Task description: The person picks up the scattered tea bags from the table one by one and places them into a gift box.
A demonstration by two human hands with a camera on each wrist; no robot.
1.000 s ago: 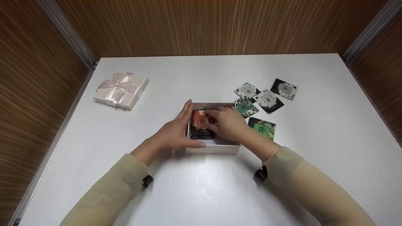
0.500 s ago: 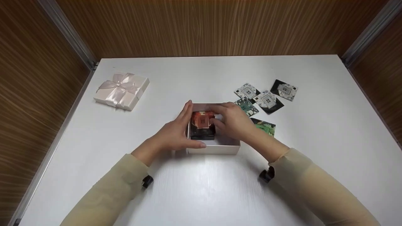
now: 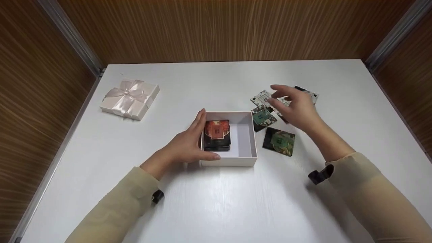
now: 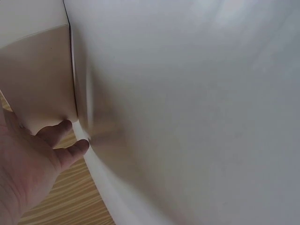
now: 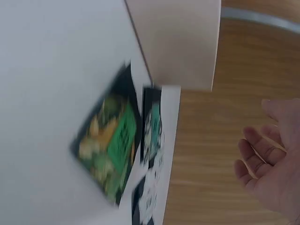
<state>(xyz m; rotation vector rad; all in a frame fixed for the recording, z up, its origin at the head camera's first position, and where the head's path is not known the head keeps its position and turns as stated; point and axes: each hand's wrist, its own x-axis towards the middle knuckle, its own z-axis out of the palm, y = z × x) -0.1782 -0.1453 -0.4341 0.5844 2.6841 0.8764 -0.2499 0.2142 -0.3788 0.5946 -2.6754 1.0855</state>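
Note:
A white open-topped box [image 3: 245, 140] stands mid-table in the head view. Inside, along its left wall, lies a small stack of flat square packets with a red-and-black printed packet [image 3: 217, 130] on top. My left hand [image 3: 182, 146] rests against the box's left side, fingers straight along the wall and thumb across the front rim. My right hand [image 3: 297, 108] hovers, holding nothing, over several loose packets to the right, thumb and fingers apart. Below it are a white floral packet [image 3: 261, 98] and a teal packet [image 3: 261, 117]. Nearer the front lies a green packet [image 3: 279, 141].
A closed pale pink gift box [image 3: 130, 98] with a satin bow sits at the back left. Wood-grain panels [image 3: 216, 30] border the white table [image 3: 216, 209] at the back and sides. The right hand partly hides two black-and-white packets.
My right hand has let go of the red-and-black packet, left the box and moved right and back, over the loose packets. My left hand has stayed on the box.

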